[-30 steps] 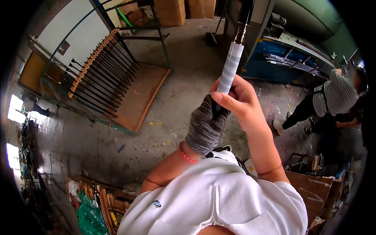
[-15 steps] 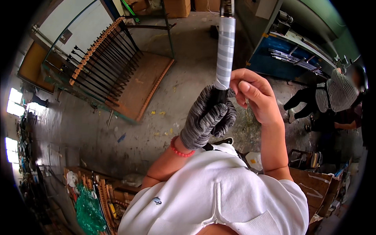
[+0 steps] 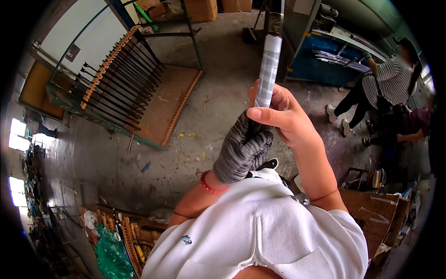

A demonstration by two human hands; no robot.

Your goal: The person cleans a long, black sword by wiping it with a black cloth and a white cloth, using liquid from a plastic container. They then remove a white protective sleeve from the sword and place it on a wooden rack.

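Rod [image 3: 268, 69] has swung upright, rising straight from gloved left hand [image 3: 242, 151] clamped around it; right hand [image 3: 283, 118] pinches above

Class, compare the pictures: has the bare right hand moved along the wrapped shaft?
Cannot tell: the right hand and gloved left hand grip the wrapped shaft alike throughout, while the camera itself shifts.

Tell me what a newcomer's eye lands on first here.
At centre, a long rod with a pale wrapped section stands nearly upright, gripped low by the left hand in a grey knit glove and higher by the bare right hand. At upper left, a metal rack holds a row of dark rods. At far right, a person in a striped top bends forward.
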